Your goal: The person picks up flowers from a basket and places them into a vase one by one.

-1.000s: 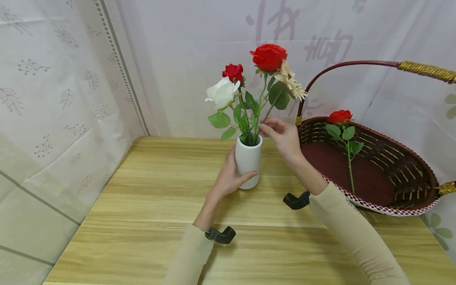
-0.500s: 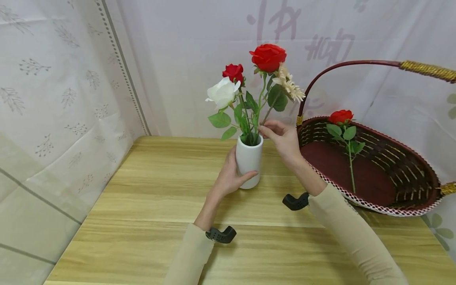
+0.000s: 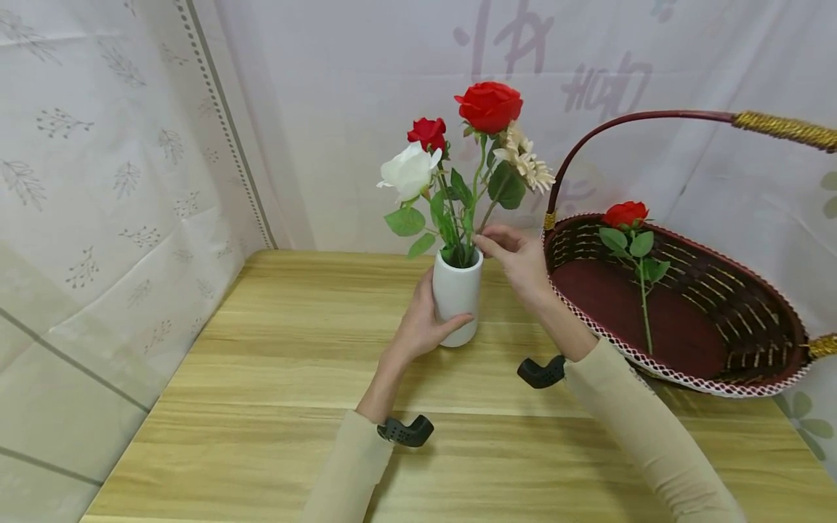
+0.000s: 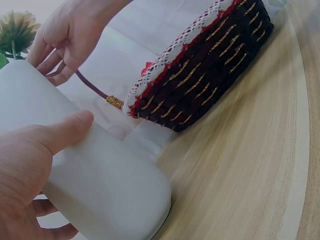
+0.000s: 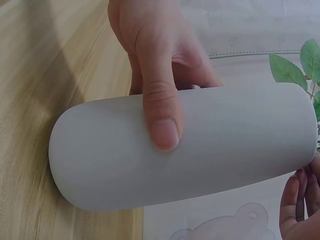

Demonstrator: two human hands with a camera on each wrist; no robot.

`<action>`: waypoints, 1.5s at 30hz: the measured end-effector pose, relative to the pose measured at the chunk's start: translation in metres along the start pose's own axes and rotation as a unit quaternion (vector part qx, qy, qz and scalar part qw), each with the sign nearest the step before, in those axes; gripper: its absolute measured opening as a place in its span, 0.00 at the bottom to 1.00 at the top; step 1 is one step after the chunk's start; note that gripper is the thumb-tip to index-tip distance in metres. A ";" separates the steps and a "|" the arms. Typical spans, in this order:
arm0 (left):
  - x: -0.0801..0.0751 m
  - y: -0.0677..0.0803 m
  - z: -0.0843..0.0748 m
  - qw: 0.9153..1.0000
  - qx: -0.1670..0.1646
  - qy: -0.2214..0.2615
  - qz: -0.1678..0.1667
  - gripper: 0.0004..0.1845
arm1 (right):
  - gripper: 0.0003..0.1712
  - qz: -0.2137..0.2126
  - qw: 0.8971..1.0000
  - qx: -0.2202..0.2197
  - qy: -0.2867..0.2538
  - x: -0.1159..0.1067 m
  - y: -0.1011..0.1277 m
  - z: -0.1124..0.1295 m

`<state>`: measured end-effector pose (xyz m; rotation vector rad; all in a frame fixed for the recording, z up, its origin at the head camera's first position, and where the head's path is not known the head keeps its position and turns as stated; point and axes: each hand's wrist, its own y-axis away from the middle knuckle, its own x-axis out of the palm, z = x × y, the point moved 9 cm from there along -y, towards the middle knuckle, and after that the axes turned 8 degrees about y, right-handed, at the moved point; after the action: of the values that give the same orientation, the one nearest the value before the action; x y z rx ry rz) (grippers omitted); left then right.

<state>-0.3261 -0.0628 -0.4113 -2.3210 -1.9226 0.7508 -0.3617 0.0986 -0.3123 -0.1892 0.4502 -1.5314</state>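
My left hand (image 3: pixel 421 325) grips a white vase (image 3: pixel 459 294) standing on the table, its thumb across the near side. A white rose (image 3: pixel 410 171), a small red rose (image 3: pixel 428 134) and a larger red rose (image 3: pixel 489 107) rise from the vase. Just over the rim, my right hand (image 3: pixel 522 265) pinches the thin stem of a cream flower (image 3: pixel 532 168) leaning right; the stem's lower end is hidden by the fingers and the rim. In the right wrist view, the right-hand fingers (image 5: pixel 299 205) are beside the vase's mouth.
To the right stands a dark woven basket (image 3: pixel 591 290) with a tall arched handle (image 3: pixel 660 115). One red rose (image 3: pixel 625 215) with leaves leans inside it. A printed cloth (image 3: pixel 327 131) hangs behind the wooden table (image 3: pixel 294 349).
The cream flower has sunk a little and shifted left, and my right hand has gone slightly lower with it. The left hand and vase have stayed in place.
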 end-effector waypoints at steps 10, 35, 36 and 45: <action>0.000 0.000 -0.001 1.000 0.004 0.000 0.003 0.57 | 0.17 0.000 1.000 0.009 0.014 -0.003 0.005 -0.001; 0.000 0.001 -0.003 1.000 0.010 0.009 0.002 0.58 | 0.17 -0.003 1.000 0.011 0.004 -0.010 0.014 0.003; 0.000 0.001 -0.003 1.000 0.009 0.009 0.002 0.58 | 0.17 -0.001 1.000 0.011 0.002 -0.010 0.015 0.003; 0.001 0.001 -0.002 1.000 0.001 0.005 0.004 0.58 | 0.15 0.007 1.000 0.017 -0.007 -0.016 0.020 0.005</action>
<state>-0.3242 -0.0616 -0.4102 -2.3278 -1.9102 0.7407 -0.3408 0.1141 -0.3130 -0.1695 0.4127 -1.5220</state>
